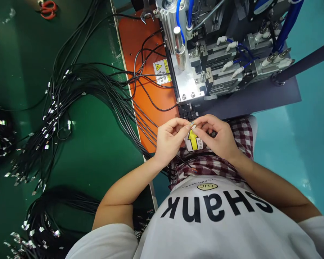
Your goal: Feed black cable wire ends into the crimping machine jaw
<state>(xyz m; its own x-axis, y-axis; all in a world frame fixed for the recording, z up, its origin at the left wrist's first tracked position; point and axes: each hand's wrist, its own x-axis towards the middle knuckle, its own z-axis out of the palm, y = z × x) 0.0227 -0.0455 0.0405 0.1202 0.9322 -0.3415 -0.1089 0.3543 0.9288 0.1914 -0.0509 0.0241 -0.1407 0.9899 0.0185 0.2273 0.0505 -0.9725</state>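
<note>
Fingers of my left hand point(169, 139) and right hand point(218, 138), pinched narrow, hold a small wire end point(192, 126) directly between them, neither hand nearer, just before the machine point(187, 86).

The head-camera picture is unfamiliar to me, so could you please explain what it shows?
This single picture comes from a camera worn on the person's head, looking forward and down. The person's bare left hand and right hand pinch a small pale piece at their fingertips, too covered to identify, beside a yellow arrow label. Beyond them is a metal machine with blue tubes. To the left, a green tabletop bears red-handled scissors and bundled black cables with shiny ends.
</note>
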